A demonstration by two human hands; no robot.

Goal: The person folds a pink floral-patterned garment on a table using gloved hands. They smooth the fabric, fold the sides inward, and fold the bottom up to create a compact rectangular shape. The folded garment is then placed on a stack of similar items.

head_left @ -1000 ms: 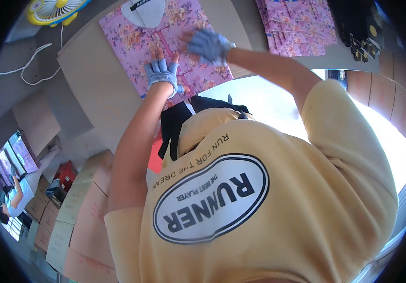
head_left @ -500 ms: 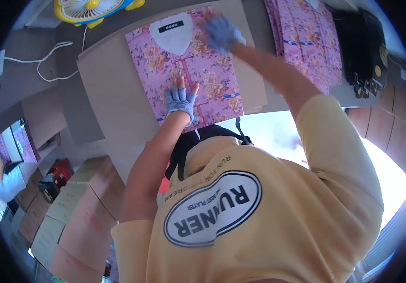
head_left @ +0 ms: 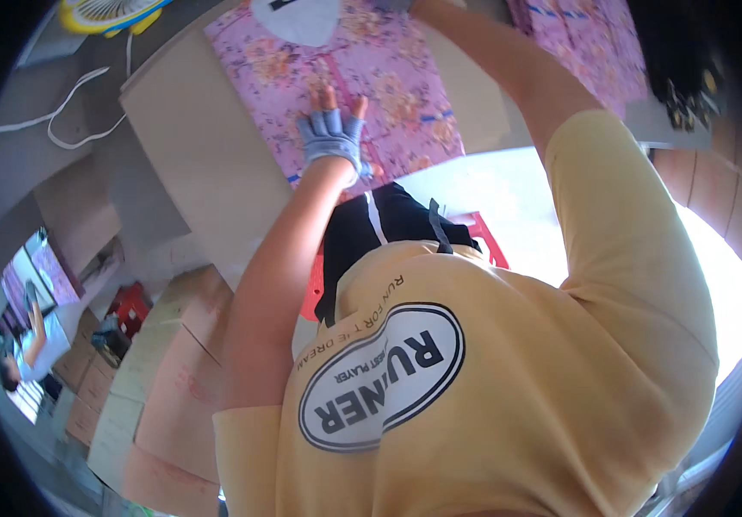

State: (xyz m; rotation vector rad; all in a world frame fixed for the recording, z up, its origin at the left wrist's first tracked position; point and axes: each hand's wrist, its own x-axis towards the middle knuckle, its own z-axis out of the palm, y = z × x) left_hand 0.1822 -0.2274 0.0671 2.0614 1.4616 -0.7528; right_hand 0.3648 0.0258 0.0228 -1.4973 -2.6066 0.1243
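Observation:
A folded pink floral garment (head_left: 405, 95) lies face up, with a white neck piece (head_left: 298, 24) and a dark label at its far end. My left hand (head_left: 332, 138), in a grey-blue fingerless glove, presses flat on the garment's near half with fingers spread. Up at the picture's top edge is my right hand (head_left: 395, 5), gloved alike, close to the garment's far right corner. Most of that hand is cut off, so its fingers do not show. Beneath the garment is a large beige board (head_left: 190, 112).
More folded pink floral garments (head_left: 590, 52) lie at the far right, beside black items (head_left: 672, 52) with metallic ends. A yellow-and-blue fan (head_left: 112, 13) and white cable (head_left: 78, 86) are far left. Cardboard boxes (head_left: 164, 370) stand lower left; another person (head_left: 39, 353) is beyond. A red stool (head_left: 487, 237) shows near me.
The view has tilted, so the table sits higher in the picture. My right hand has gone from beside the neck opening to the top edge, mostly out of sight. My left stays flat on the garment.

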